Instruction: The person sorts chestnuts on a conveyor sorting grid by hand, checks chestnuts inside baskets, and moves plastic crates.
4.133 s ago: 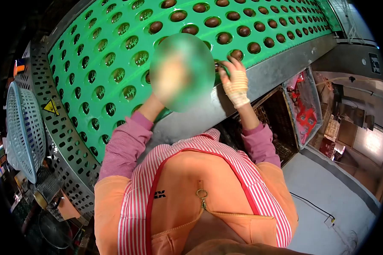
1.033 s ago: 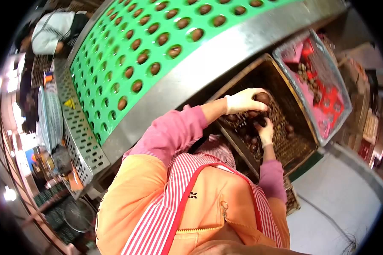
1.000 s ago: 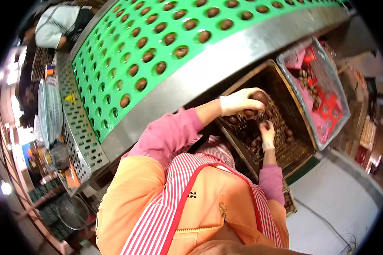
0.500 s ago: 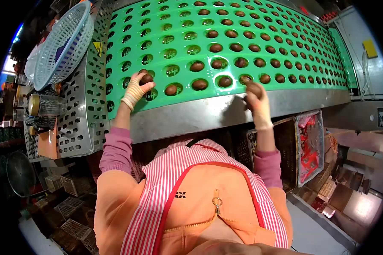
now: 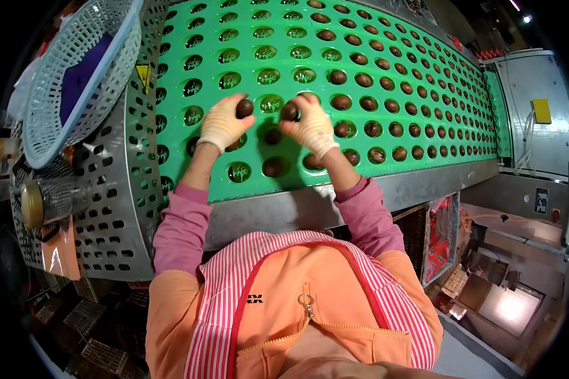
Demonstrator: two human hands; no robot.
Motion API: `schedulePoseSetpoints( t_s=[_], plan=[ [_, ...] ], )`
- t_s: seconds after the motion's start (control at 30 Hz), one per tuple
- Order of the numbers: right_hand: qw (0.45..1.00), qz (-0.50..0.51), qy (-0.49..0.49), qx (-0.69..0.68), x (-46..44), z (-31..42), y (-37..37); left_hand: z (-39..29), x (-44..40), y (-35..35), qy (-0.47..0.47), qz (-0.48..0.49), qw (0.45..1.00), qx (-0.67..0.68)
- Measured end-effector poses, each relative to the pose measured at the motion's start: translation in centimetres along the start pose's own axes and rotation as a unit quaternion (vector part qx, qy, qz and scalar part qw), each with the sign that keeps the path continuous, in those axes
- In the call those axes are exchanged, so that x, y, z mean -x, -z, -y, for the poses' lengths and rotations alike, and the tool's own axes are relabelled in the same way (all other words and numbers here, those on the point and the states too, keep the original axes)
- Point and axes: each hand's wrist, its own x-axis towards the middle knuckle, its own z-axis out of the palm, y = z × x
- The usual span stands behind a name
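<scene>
A bright green moulded sheet (image 5: 250, 153) with rows of oval hollows lies before me. My left hand (image 5: 223, 124), in a cream covering, grips a dark brown egg (image 5: 244, 108) between thumb and fingers above the near rows. Beside it, my right hand (image 5: 311, 129), covered likewise, pinches another brown egg (image 5: 289, 112) over a hollow; whether that egg touches the sheet I cannot tell. One egg (image 5: 273, 167) rests in the nearest row, below the hands. An empty hollow (image 5: 239, 172) with a raised pattern is to its left. Hollows towards the right hold eggs, while many at the left hold none.
A steel ledge (image 5: 259, 216) borders the sheet on my side. At the left, a light blue basket (image 5: 115, 57) with purple cloth (image 5: 84, 79) leans by a perforated metal panel (image 5: 117, 208) and a gold-lidded jar (image 5: 33, 205). Low at the right is a crate with red packets (image 5: 440, 237).
My right hand has moved left, close to my left hand, and both reach farther over the sheet. Each carries an egg. More near hollows at the left now hold eggs, and the view has shifted.
</scene>
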Motion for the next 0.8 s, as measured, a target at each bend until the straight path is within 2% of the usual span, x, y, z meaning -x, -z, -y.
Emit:
schedulePoseSetpoints(
  t_s=[0.03, 0.07, 0.13, 0.2, 0.3, 0.37, 0.4, 0.43, 0.47, 0.5, 0.53, 0.6, 0.63, 0.67, 0.7, 0.73, 0.8],
  plan=[
    [0.996, -0.049, -0.001, 0.075, -1.4, -0.8, 0.0, -0.5, -1.4, -0.6, -0.013, 0.017, 0.999, -0.028],
    [0.988, -0.043, -0.031, 0.147, -2.8, -1.4, 0.4, -1.2, -2.6, -1.3, -0.027, 0.034, 0.998, -0.056],
    [0.970, 0.035, -0.002, 0.240, -5.1, -4.9, 0.5, -3.2, -4.5, -1.3, -0.001, 0.167, 0.975, -0.150],
    [0.966, 0.126, 0.030, 0.226, -6.2, -6.2, 2.5, -2.5, -5.6, -2.2, -0.023, 0.165, 0.974, -0.152],
    [0.962, 0.090, 0.035, 0.256, -7.9, -6.3, 5.0, 0.2, -8.9, -4.1, -0.061, 0.036, 0.997, -0.013],
    [0.962, 0.015, 0.124, 0.242, -10.1, -7.0, 4.5, -0.7, -11.3, -3.9, 0.054, 0.052, 0.967, 0.244],
    [0.957, -0.013, 0.181, 0.227, -11.1, -6.8, 4.0, -1.1, -12.0, -4.0, 0.110, 0.038, 0.926, 0.359],
    [0.941, -0.016, 0.226, 0.251, -12.2, -7.2, 2.8, 0.2, -13.7, -7.0, -0.016, -0.104, 0.960, 0.260],
    [0.923, -0.018, 0.271, 0.273, -13.0, -8.0, 1.4, 1.5, -14.6, -8.9, -0.133, -0.168, 0.975, 0.053],
    [0.926, 0.035, 0.244, 0.285, -13.4, -8.6, 0.5, 0.8, -13.9, -8.6, -0.149, -0.105, 0.981, -0.061],
    [0.916, 0.040, 0.237, 0.322, -13.2, -8.8, 0.0, 0.2, -13.2, -8.3, -0.165, -0.042, 0.970, -0.173],
    [0.931, -0.101, 0.239, 0.257, -11.9, -8.4, -0.1, 0.8, -12.5, -8.4, -0.187, -0.055, 0.970, -0.146],
    [0.983, -0.087, 0.160, 0.016, -10.9, -7.6, 0.3, 1.4, -12.3, -8.6, -0.199, -0.063, 0.969, -0.130],
    [0.969, -0.069, 0.069, -0.225, -9.6, -6.7, 0.7, 1.7, -12.2, -8.9, -0.213, -0.070, 0.967, -0.120],
    [0.863, -0.091, -0.029, -0.496, -8.2, -4.4, 1.8, 1.5, -12.0, -9.0, -0.195, -0.069, 0.969, -0.133],
    [0.626, 0.002, -0.139, -0.767, -6.8, -3.2, 3.0, 1.1, -12.0, -8.9, -0.182, -0.071, 0.970, -0.148],
    [0.480, 0.074, -0.012, -0.874, -4.2, -2.5, 3.5, 0.5, -12.2, -8.3, -0.183, -0.037, 0.970, -0.157]
  ],
)
